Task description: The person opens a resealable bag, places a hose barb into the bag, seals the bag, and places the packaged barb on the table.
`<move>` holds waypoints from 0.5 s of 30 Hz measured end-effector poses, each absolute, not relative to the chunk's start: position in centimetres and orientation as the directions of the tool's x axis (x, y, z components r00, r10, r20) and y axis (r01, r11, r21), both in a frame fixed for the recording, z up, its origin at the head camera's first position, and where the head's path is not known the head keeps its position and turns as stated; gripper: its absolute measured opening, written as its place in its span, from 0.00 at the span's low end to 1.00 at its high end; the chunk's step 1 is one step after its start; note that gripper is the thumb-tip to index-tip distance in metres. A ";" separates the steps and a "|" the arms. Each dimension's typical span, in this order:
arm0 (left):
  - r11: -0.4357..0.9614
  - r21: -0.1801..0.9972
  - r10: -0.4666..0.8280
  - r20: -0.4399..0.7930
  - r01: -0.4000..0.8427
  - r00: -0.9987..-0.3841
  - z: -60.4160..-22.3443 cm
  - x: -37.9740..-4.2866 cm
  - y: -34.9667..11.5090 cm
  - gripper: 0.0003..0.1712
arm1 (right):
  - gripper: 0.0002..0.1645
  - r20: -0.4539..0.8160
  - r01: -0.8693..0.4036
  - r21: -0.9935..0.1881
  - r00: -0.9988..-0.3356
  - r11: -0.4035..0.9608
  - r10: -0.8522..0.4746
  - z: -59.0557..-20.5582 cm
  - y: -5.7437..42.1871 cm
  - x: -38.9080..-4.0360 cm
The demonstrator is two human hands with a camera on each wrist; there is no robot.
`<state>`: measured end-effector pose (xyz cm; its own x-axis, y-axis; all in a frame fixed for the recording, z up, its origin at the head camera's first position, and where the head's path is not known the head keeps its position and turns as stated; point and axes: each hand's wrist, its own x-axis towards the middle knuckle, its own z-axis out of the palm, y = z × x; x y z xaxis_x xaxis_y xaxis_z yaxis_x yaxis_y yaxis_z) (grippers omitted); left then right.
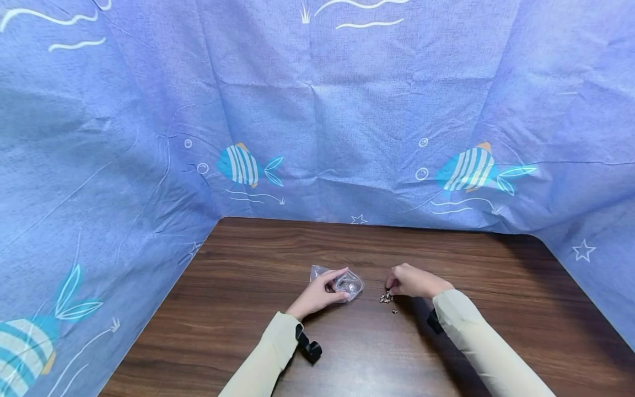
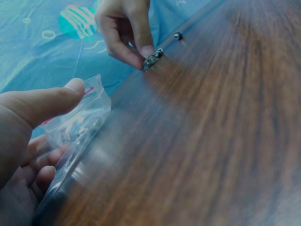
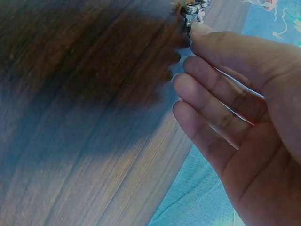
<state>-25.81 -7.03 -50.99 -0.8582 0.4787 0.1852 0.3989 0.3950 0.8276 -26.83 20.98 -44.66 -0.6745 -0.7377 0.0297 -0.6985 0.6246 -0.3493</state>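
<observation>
My left hand (image 1: 322, 292) holds a clear zip bag (image 1: 351, 285), with the thumb along its mouth and the fingers curled beneath. In the left wrist view the bag (image 2: 77, 127) shows a red strip near its opening, which faces the other hand. To the right, my right hand (image 1: 413, 281) reaches down to a small pile of shiny metal pieces (image 1: 385, 299) like short screws or nuts. At the pile's edge, its thumb tip pinches one metal piece (image 3: 190, 20); the index finger is hidden behind in the right wrist view. The other fingers are loosely bent.
One loose metal piece (image 1: 394, 311) lies just nearer than the pile. A dark wood-grain table (image 1: 238, 309) carries everything. Blue cloth (image 1: 317, 121) printed with fish hangs behind the table and at its sides. Black straps with small cameras (image 1: 312, 351) sit at the wrists.
</observation>
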 end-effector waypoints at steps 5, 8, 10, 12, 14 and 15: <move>0.403 0.825 0.479 0.179 0.397 -0.859 -50.9 -25.7 -7.0 0.37 | 0.03 0.034 -0.703 -0.339 -0.673 0.625 -0.739 -44.7 21.0 -26.8; 0.403 0.824 0.481 0.179 0.398 -0.858 -50.8 -25.7 -7.1 0.38 | 0.03 0.022 -0.687 -0.340 -0.689 0.643 -0.725 -44.8 21.0 -26.9; 0.402 0.825 0.480 0.179 0.397 -0.859 -50.8 -25.7 -7.1 0.38 | 0.04 0.020 -0.686 -0.336 -0.691 0.646 -0.723 -44.8 21.0 -27.0; 0.405 0.826 0.479 0.175 0.393 -0.860 -50.7 -25.6 -7.1 0.38 | 0.04 0.020 -0.684 -0.334 -0.693 0.649 -0.721 -44.9 21.0 -27.1; 0.406 0.826 0.479 0.172 0.391 -0.861 -50.7 -25.6 -7.1 0.38 | 0.06 0.023 -0.687 -0.330 -0.692 0.648 -0.722 -44.9 21.0 -27.1; 0.407 0.826 0.478 0.171 0.390 -0.861 -50.7 -25.7 -7.1 0.38 | 0.06 0.026 -0.689 -0.327 -0.691 0.647 -0.723 -44.9 21.0 -27.1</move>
<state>-25.66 -7.06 -50.67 -0.8614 0.4785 0.1705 0.3898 0.4073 0.8260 -27.12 21.04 -44.92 -0.6907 -0.7227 0.0256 -0.6890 0.6469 -0.3267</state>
